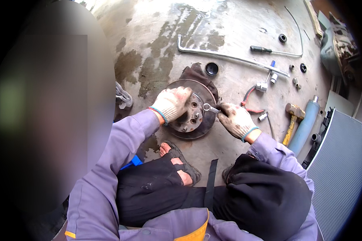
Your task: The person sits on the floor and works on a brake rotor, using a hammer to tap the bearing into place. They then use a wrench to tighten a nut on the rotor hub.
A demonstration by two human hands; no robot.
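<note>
A rusty round brake disc with its hub point(201, 116) lies on the stained concrete floor in front of me. My left hand point(172, 103), in a dirty white work glove, rests on the disc's left side and grips its rim and hub. My right hand point(236, 119), also gloved, holds a small ring spanner point(210, 107) whose ring end sits over the hub's studs. A dark rag point(197, 72) lies under the far edge of the disc.
Behind the disc lie a long bent steel bar point(229, 57), a black cap point(212, 68), a screwdriver point(260, 49), sockets and red-handled pliers point(249, 100). To the right are a hammer point(293, 116), a blue cylinder point(307, 122) and a finned radiator point(342, 168). My sandalled foot point(177, 158) is just below the disc.
</note>
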